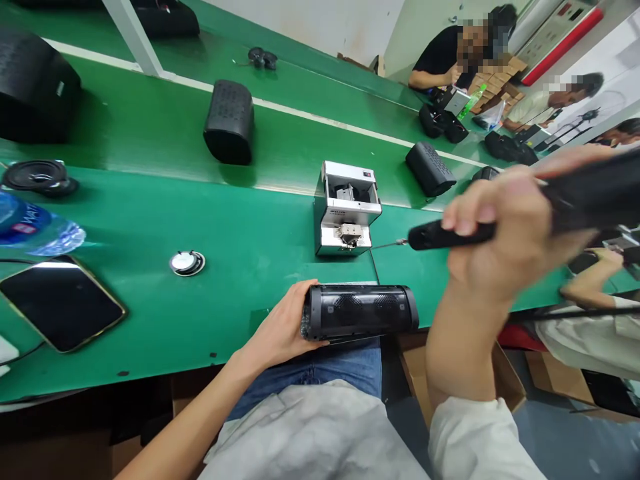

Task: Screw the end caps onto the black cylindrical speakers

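Observation:
My left hand point(283, 327) wraps round the left end of a black cylindrical speaker point(361, 311) that lies on its side at the near edge of the green bench point(165, 307). My right hand point(505, 233) is raised and closed round a black electric screwdriver point(453, 235). Its thin bit points left at the front opening of a small silver screw feeder box point(346, 208), almost touching it. The feeder stands just beyond the speaker.
A phone point(61, 301), a water bottle point(35, 227), a loose speaker driver point(40, 177) and a small round disc point(187, 263) lie to the left. Several black speaker housings point(229, 121) sit on the belt behind. Other people work at the far right.

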Tool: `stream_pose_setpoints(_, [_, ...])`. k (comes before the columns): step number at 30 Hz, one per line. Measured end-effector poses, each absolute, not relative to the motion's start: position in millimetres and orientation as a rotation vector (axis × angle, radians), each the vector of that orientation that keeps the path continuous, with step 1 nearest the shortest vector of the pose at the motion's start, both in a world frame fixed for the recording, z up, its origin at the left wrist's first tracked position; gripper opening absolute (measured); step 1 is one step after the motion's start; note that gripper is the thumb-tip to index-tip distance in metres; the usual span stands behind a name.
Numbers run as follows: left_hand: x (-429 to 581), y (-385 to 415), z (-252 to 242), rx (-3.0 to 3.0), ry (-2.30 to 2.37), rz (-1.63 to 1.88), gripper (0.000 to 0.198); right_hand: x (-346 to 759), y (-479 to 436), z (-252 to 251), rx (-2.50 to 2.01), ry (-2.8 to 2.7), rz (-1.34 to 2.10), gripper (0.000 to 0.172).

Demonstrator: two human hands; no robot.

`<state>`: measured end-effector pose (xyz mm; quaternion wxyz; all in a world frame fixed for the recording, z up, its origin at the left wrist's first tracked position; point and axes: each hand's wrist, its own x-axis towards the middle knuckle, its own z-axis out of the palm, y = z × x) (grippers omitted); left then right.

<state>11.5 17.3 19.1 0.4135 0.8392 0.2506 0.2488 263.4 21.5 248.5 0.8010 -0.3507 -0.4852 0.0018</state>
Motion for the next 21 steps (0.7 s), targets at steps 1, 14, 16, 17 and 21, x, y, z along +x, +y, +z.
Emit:
stream_pose_setpoints(1, [11, 17, 19, 2.115, 0.633, 0.624, 0.113, 260, 34, 245, -0.744, -1.051, 0.009, 0.021])
stream_pose_setpoints(14, [13, 16, 20, 2.115, 0.636, 0.617, 0.119, 265, 85, 221, -1.084, -1.12, 0.106, 0.058])
stream_pose_setpoints(16, [12, 17, 20, 2.122, 0.637, 0.613, 0.119, 266, 87, 217, -1.047, -1.125, 0.15, 0.058])
stream_pose_setpoints(17, [12, 17, 20, 2.125, 0.639, 0.611, 0.118, 267, 88, 215, -1.033, -1.124, 0.162, 0.058])
stream_pose_setpoints(21, [12, 18, 18, 2.132, 0.639, 0.613, 0.117, 267, 81, 212, -0.974, -1.091, 0.143, 0.051])
